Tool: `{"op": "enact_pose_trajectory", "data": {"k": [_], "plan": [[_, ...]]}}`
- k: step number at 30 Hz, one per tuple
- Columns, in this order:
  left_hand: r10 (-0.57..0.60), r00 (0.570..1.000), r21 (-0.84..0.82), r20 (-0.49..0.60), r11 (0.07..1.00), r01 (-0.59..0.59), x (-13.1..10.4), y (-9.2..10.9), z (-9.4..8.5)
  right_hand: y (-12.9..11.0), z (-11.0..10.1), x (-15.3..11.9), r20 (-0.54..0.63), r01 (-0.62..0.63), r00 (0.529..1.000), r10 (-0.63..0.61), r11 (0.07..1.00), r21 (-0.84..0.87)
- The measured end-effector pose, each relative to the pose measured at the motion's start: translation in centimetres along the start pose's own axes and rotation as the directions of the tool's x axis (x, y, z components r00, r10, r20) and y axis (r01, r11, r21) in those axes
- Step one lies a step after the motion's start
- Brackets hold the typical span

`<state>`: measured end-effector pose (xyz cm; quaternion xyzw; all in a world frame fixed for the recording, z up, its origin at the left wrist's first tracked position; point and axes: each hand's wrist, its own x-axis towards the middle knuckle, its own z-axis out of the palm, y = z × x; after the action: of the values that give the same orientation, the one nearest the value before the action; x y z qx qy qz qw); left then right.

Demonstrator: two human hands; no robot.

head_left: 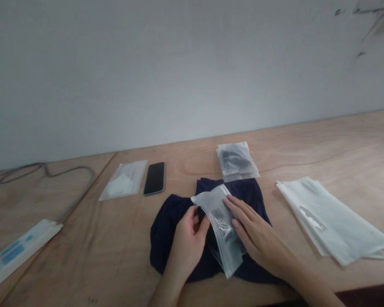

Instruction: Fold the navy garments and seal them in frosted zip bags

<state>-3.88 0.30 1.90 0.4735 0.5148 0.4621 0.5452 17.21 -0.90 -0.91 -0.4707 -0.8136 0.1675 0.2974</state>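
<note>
A frosted plastic bag (pixel 222 219) is tilted above a dark blue cloth (pixel 168 226) spread near the table's front edge. At the bag's left side, my left hand (pixel 190 238) is closed, its thumb and fingers pinching a black item (pixel 201 213) at the bag's opening. My right hand (pixel 254 232) lies on the bag's right side with its fingers stretched out over the plastic. Part of the black item is hidden inside the bag and behind the fingers.
Behind the cloth lies a small stack of frosted bags (pixel 238 161). Larger white bags (pixel 333 219) rest at the right. A phone (pixel 155 178), a clear bag (pixel 124 181), a cable (pixel 80 170) and a white-blue box (pixel 21 251) are on the left.
</note>
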Motion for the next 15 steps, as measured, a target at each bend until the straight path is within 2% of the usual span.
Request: {"op": "enact_pose_trajectory", "data": {"k": [3,5,10,13,15], "plan": [[0.004,1.0,-0.002,-0.027,1.0,-0.004,0.3,-0.6,1.2,-0.6,-0.1,-0.2,0.002,-0.008,1.0,0.007,0.999,0.033],[0.006,1.0,0.044,-0.016,0.999,-0.006,0.3,-0.7,1.2,-0.6,-0.4,-0.3,0.015,-0.013,1.0,0.012,0.998,0.056],[0.027,1.0,0.283,-0.011,0.959,-0.023,0.1,-0.2,-1.2,0.5,-0.9,-0.9,0.029,-0.056,0.998,0.053,0.99,0.126],[0.022,0.999,0.355,-0.039,0.935,-0.007,-0.1,-0.2,-2.3,1.0,-1.0,-0.9,0.038,-0.06,0.998,0.055,0.989,0.137],[0.019,0.999,0.368,-0.037,0.93,-0.003,0.1,-0.3,-2.3,1.0,-0.9,-0.7,0.058,-0.031,0.998,0.024,0.993,0.118]]}}
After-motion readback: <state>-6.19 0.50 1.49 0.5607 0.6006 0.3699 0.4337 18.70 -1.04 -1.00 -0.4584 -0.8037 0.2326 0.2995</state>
